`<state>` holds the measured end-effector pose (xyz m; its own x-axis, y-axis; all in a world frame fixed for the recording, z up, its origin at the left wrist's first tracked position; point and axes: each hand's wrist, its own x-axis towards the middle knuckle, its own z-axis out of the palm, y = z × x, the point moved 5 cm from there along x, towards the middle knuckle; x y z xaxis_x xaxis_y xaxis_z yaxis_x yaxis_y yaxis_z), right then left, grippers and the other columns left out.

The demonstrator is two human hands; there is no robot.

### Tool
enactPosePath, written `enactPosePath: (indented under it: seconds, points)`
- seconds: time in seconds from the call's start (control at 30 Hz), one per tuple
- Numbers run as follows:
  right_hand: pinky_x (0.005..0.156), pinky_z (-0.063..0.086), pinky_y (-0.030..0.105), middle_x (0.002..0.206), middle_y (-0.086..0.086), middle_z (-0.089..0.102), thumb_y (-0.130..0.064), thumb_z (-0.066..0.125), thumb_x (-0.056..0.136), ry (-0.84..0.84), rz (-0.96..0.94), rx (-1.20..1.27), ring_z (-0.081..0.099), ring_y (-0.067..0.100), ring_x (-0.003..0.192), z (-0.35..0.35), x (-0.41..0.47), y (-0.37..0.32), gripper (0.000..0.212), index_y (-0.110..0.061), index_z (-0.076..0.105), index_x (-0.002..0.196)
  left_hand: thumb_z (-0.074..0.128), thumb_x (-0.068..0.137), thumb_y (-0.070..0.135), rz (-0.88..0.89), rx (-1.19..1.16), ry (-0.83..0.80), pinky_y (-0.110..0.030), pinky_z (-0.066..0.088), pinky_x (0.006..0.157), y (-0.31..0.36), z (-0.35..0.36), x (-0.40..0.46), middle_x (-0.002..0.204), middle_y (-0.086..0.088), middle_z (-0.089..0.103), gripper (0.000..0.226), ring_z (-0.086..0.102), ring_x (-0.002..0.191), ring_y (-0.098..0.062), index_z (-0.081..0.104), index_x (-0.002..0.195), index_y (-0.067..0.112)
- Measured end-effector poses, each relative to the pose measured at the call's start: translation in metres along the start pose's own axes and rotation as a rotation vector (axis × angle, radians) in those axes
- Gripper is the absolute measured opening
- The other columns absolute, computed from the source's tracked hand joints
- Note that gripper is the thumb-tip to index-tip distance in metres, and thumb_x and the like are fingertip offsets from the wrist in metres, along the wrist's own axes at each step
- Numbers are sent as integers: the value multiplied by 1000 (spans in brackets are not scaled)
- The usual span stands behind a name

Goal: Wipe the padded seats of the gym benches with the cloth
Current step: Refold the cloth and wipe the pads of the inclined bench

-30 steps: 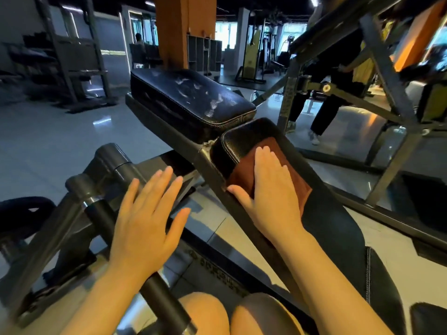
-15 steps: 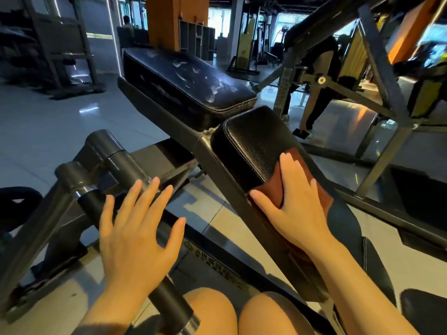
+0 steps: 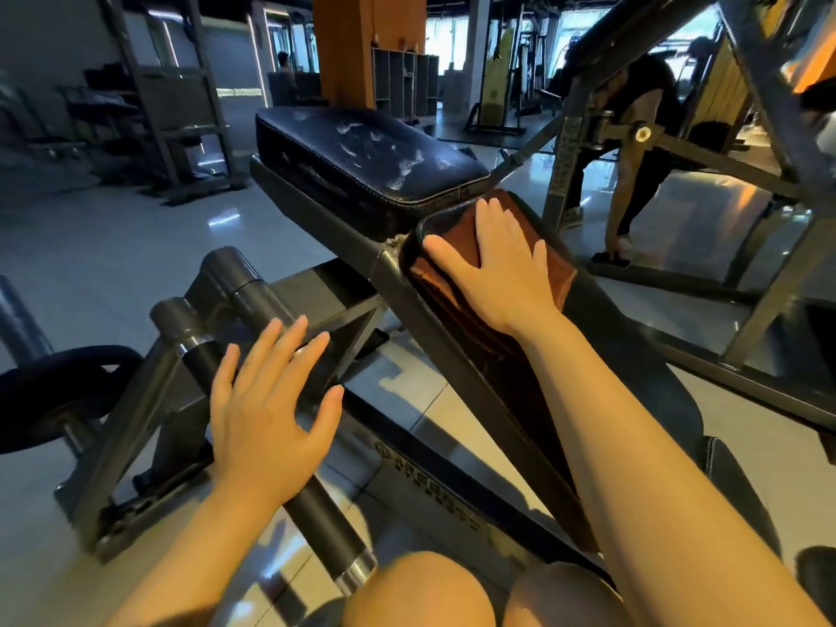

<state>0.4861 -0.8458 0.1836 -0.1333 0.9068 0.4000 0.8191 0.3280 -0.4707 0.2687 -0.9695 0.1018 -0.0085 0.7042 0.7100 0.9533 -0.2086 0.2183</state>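
Lying only under the flat, spread right hand (image 3: 502, 260), ungripped, the cloth (image 3: 558, 282) could be slid off the seat (image 3: 642, 377) by a hard push.

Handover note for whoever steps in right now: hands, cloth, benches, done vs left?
Right hand: flat, fingers straight, pressing the brown cloth onto the top end of the sloped black pad.
Left hand: open, holding nothing, hovering over the black handle bar.
Done: can't tell how much of the sloped pad has been wiped.
Left: the flat pad just beyond still shows whitish marks, which may be wear rather than dirt; wipe it next, then any other benches.
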Motion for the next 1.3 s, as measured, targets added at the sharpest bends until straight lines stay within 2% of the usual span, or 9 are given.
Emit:
enactPosePath:
  seconds: [0.17,0.3,0.53,0.63,0.73,0.8,0.9,1.03,1.3]
  points:
    - [121,-4,49,165,-3,5,-81,24,82,12,62,18,3,15,151,-5,-71,50,98,-22,3,157,40,87,47,-126,1,15,-40,4,118,-5,0,-4,142,-8,52,56,33,140,-22,59,130,15]
    - [121,-2,46,164,-3,9,-80,25,79,25,174,13,8,16,150,-11,-132,89,98,-23,3,156,46,85,43,-197,22,12,-45,1,117,-5,3,-12,142,-8,52,54,31,142,-26,60,128,15]
    - [112,31,60,155,-2,30,-81,54,69,124,273,-8,32,26,141,-4,-227,123,104,-31,14,151,42,87,39,-155,-99,32,-60,7,115,25,13,-73,137,-10,55,50,26,141,-33,65,121,11]
    - [118,21,57,162,-5,16,-76,55,78,113,239,23,18,21,149,9,-255,122,101,-32,6,155,44,87,35,-113,-178,33,-57,10,115,31,18,-98,138,-12,51,48,20,144,-30,64,122,10]
    - [121,1,48,162,-17,-7,-73,29,89,89,198,25,-9,10,149,13,-264,114,78,-50,-17,147,45,86,37,-117,-229,42,-57,19,113,36,24,-119,143,-8,41,50,5,149,-15,56,127,11]
    - [117,-7,38,154,-22,-14,-65,30,92,72,176,-12,-17,4,141,9,-256,104,71,-52,-20,140,44,86,38,-130,-231,43,-58,22,110,36,28,-123,146,-6,36,51,-1,148,-10,50,130,14]
    - [115,-5,32,153,-18,-5,-53,35,95,24,97,-65,-8,3,137,0,-223,84,67,-40,-9,144,44,85,39,-140,-218,38,-56,15,114,37,30,-123,147,-6,34,52,-2,149,-10,46,132,17]
    - [120,17,52,158,1,26,-46,30,103,-8,-5,54,22,20,146,-9,-132,53,56,-22,19,153,44,85,39,-159,-175,36,-34,-7,121,41,25,-122,146,-8,38,52,-1,149,-11,51,130,15]
    - [121,4,51,163,3,15,-52,20,102,-9,-115,5,11,20,150,2,20,24,65,-17,15,156,44,85,46,-204,-13,17,-39,-11,119,55,14,-68,152,-3,38,54,15,147,-21,53,134,25]
